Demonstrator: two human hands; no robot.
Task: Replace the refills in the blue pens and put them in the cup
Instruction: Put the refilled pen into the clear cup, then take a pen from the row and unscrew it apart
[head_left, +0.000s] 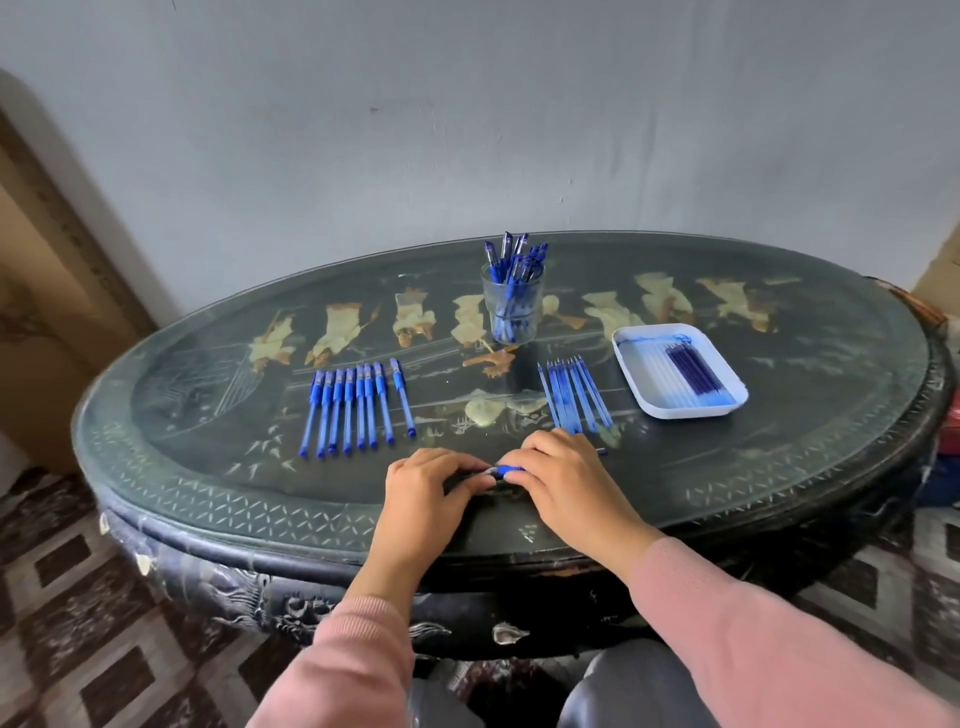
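Observation:
My left hand (434, 480) and my right hand (558, 475) meet near the table's front edge, both gripping one blue pen (506, 471) held level between them; only its blue grip section shows between the fingers. A row of several capped blue pens (353, 410) lies to the left of centre. Several loose blue refills (574, 397) lie right of centre, just beyond my right hand. A clear glass cup (511, 306) holding several blue pens stands at the back middle.
A white tray (631, 358) with several dark refills sits at the right. The oval dark table (208, 499) has a glass top and stands against a grey wall. Patterned floor lies around it.

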